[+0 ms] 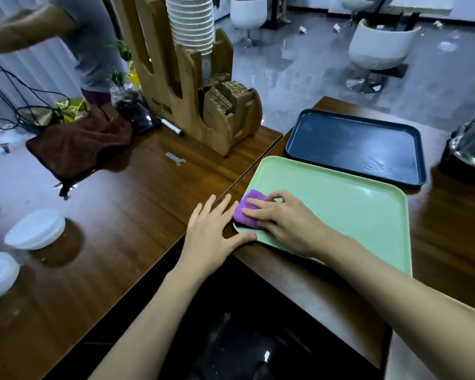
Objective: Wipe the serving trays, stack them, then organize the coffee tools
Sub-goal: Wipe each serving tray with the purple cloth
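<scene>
A pale green tray (348,209) lies on the right-hand wooden counter. A folded purple cloth (247,208) sits on its near left corner. My right hand (283,218) presses flat on the cloth, fingers stretched over it. My left hand (217,229) rests flat on the counter beside the tray, its thumb against the tray's left edge. A dark blue tray (354,146) lies just beyond the green one, apart from both hands.
A wooden holder (181,86) with stacked white cups and cardboard sleeves stands at the back. A brown towel (77,144), a marker (172,127), a small metal wrench (176,159) and white lids (35,229) lie on the left counter. Another person's arm is at top left. A steel vessel (472,141) stands right.
</scene>
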The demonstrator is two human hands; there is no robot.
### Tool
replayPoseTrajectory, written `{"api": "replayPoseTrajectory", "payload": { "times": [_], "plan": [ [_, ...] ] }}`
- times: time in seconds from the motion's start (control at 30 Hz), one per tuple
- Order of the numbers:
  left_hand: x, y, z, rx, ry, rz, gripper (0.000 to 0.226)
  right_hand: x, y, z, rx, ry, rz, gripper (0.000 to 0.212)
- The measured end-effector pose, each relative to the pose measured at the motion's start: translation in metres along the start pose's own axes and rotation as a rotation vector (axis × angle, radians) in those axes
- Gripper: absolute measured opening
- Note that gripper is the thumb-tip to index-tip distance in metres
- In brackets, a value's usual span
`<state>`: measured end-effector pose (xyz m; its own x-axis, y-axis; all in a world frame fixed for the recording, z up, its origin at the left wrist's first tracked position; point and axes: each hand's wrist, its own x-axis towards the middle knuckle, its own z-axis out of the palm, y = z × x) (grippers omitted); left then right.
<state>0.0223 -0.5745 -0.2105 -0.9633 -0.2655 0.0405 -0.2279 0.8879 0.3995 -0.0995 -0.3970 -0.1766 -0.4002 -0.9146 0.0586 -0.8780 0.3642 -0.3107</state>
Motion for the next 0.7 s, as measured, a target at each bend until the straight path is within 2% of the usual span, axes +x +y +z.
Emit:
{"api": "replayPoseTrajectory", "payload": {
  "times": [0.2,0.33,0.5,0.6,0.7],
  "plan": [
    [0.001,-0.002,-0.001,-0.031,-0.042,0.0,0.099,-0.005,-0.002,0.011,0.083,-0.05,-0.085,0.04],
    [0.0,0.001,-0.003,-0.051,-0.023,-0.028,0.1,-0.001,0.012,0.01,0.015,-0.073,-0.125,0.04],
    [0.0,0.003,-0.006,-0.053,-0.068,-0.03,0.088,-0.01,0.007,0.01,-0.063,0.055,-0.125,0.037],
    [0.001,0.007,-0.01,-0.054,-0.099,-0.05,0.085,-0.025,0.024,0.003,-0.183,0.247,-0.014,0.039],
    [-0.001,0.009,-0.012,-0.094,-0.102,-0.05,0.088,-0.047,0.05,-0.014,-0.059,0.261,0.25,0.046]
  ]
}}
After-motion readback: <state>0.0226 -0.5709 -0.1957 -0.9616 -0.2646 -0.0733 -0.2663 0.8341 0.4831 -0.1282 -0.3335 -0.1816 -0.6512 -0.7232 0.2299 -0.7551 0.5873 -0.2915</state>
